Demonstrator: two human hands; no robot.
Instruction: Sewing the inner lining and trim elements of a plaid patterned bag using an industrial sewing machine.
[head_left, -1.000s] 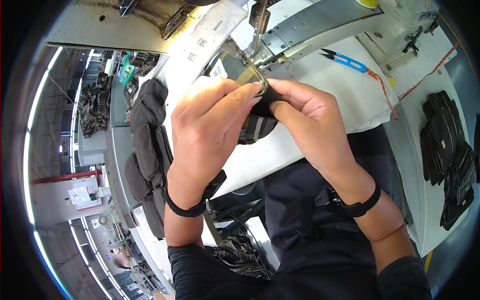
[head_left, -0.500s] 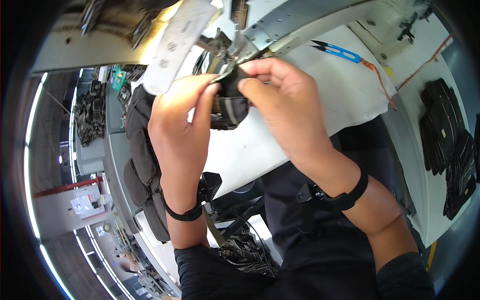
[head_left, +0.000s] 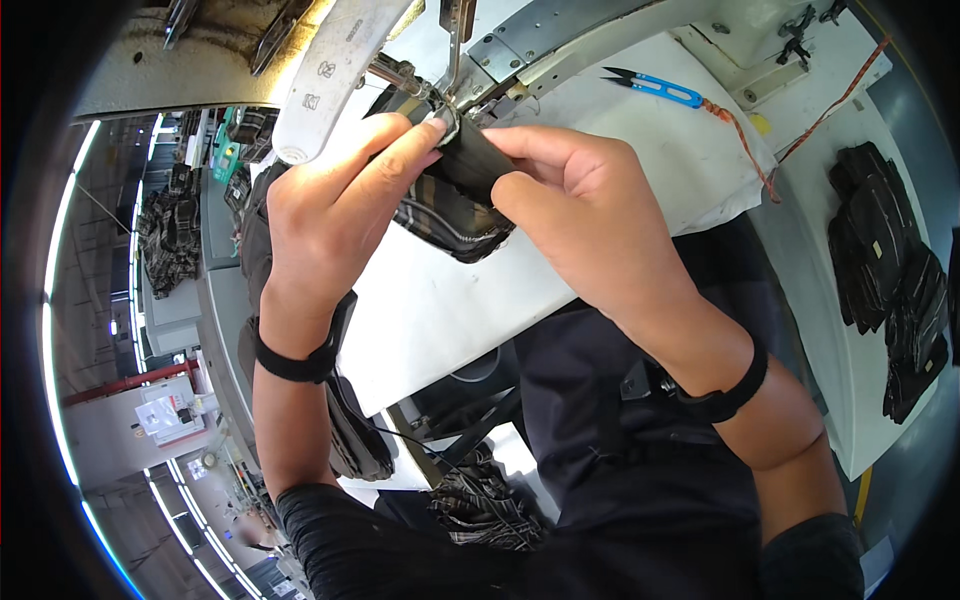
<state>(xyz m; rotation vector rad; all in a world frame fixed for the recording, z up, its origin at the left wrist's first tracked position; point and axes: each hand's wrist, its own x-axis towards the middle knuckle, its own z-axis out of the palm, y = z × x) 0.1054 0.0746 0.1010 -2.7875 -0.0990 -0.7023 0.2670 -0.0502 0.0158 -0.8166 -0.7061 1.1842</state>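
A dark fabric piece (head_left: pixel 455 215) with tan and light stripes lies under the presser foot end of a sewing machine (head_left: pixel 445 100). Its left edge is pinched by my left hand (head_left: pixel 345 195), whose fingertips come right up near the needle area. On the other side my right hand (head_left: pixel 590 205) grips the cloth's right edge between thumb and bent fingers. Part of the cloth near the foot is hidden by my left fingers. Above my left hand hangs a long white machine guard or lever (head_left: pixel 330 85).
Blue thread snips (head_left: pixel 660 90) with an orange cord lie on the white table (head_left: pixel 450 320). Dark fabric pieces (head_left: pixel 885 250) are piled at the right. Dark padded pieces (head_left: pixel 355 440) sit beside my left arm. Striped cloth (head_left: pixel 485 505) lies below the table.
My left hand has moved left and slightly down, away from my right hand. The cloth between them is spread wider, with more of its striped part showing.
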